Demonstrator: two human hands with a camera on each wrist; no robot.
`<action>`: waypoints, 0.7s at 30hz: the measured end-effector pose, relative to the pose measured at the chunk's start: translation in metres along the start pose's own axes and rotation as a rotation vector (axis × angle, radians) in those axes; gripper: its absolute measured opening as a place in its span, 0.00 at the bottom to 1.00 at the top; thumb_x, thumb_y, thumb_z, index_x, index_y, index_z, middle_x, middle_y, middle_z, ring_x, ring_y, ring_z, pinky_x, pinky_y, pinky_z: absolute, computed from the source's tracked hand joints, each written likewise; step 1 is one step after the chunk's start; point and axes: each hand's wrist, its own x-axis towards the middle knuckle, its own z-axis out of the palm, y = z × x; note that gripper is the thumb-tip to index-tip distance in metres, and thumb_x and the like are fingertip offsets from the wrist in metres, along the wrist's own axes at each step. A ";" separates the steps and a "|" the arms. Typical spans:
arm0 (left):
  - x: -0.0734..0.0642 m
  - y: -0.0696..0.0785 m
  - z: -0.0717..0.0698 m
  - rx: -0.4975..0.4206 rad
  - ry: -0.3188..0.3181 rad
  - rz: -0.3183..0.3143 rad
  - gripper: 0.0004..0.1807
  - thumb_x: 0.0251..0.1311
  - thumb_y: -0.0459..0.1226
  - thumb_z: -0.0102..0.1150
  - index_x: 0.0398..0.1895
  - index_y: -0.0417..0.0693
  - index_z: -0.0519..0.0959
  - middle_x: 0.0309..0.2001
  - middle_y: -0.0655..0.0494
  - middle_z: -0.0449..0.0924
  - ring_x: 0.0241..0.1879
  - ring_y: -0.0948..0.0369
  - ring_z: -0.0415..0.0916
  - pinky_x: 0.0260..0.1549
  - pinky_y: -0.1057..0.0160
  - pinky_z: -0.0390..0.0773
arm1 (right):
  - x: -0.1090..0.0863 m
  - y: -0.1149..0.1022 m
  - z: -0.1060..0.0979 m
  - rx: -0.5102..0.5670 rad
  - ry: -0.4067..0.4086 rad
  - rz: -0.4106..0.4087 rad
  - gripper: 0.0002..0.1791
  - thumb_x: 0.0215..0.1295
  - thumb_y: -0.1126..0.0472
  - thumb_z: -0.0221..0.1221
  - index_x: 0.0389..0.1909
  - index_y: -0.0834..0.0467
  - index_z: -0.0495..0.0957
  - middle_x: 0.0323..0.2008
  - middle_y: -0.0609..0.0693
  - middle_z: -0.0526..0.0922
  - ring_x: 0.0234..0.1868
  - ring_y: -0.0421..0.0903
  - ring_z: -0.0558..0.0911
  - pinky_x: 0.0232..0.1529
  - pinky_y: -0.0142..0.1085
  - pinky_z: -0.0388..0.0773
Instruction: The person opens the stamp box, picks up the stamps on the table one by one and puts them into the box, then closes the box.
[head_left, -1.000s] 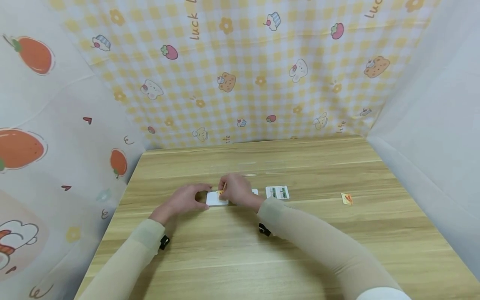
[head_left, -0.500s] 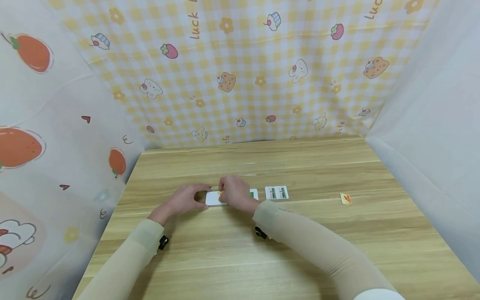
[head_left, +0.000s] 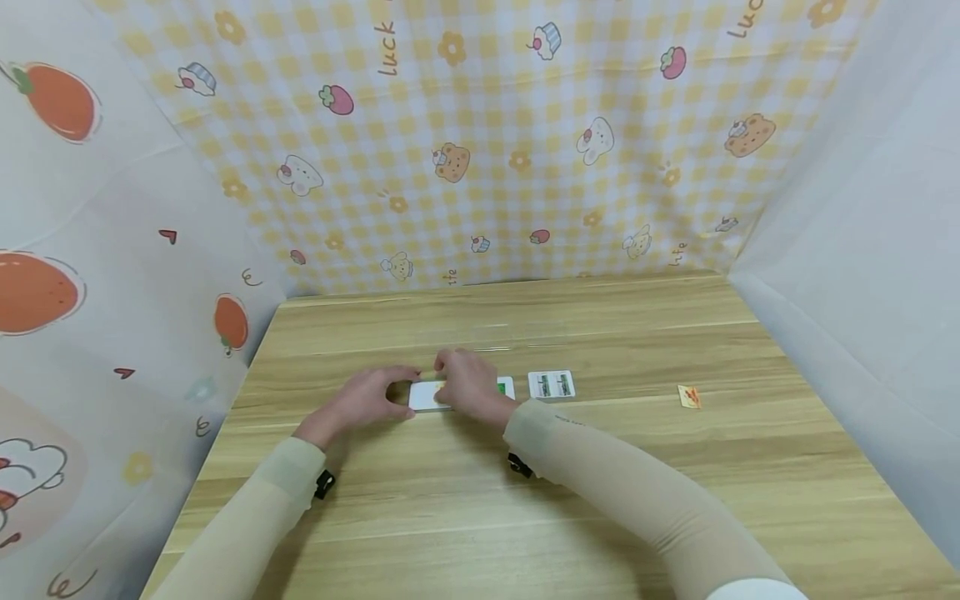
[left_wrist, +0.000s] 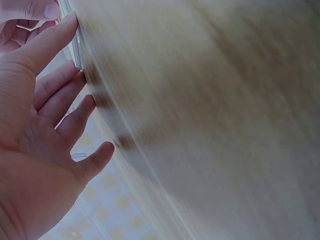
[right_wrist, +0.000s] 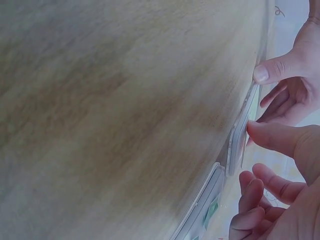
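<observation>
White block sits pinched between left hand thumb and fingers, right hand thumb presses at orange sticker, other fingers loosely curled; likely sticking step, next calling for even pressure.

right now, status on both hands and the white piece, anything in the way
Left hand gripping white piece by its edges. Right hand over it, yellow sticker showing by thumb. Only blockage seen: right hand hiding part of piece.
</observation>
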 end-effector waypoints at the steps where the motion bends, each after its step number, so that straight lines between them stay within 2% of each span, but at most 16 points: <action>1: 0.000 0.000 0.000 0.001 -0.002 -0.007 0.33 0.53 0.48 0.77 0.63 0.55 0.79 0.67 0.58 0.74 0.62 0.53 0.71 0.57 0.43 0.70 | 0.000 0.000 0.000 0.003 -0.002 0.000 0.23 0.49 0.54 0.78 0.47 0.51 0.82 0.38 0.44 0.81 0.32 0.40 0.76 0.27 0.34 0.73; 7: 0.000 0.000 -0.001 0.001 -0.016 -0.025 0.33 0.54 0.49 0.76 0.64 0.57 0.79 0.68 0.60 0.73 0.65 0.53 0.69 0.60 0.42 0.68 | 0.001 -0.002 -0.004 0.014 -0.031 0.001 0.25 0.52 0.54 0.77 0.51 0.52 0.81 0.38 0.43 0.79 0.30 0.40 0.75 0.26 0.34 0.72; 12: -0.001 0.001 -0.002 -0.009 -0.026 -0.021 0.34 0.55 0.49 0.75 0.65 0.55 0.77 0.69 0.58 0.72 0.68 0.49 0.66 0.61 0.38 0.66 | 0.004 -0.004 -0.017 0.014 -0.048 -0.027 0.26 0.55 0.55 0.75 0.54 0.54 0.80 0.37 0.46 0.78 0.26 0.42 0.75 0.21 0.34 0.73; 21: 0.000 0.003 -0.002 0.009 -0.027 -0.019 0.34 0.54 0.49 0.76 0.65 0.55 0.78 0.69 0.59 0.71 0.65 0.52 0.68 0.58 0.39 0.68 | 0.004 -0.003 -0.037 -0.089 -0.083 -0.042 0.26 0.55 0.56 0.74 0.56 0.50 0.81 0.44 0.48 0.81 0.30 0.42 0.76 0.20 0.33 0.73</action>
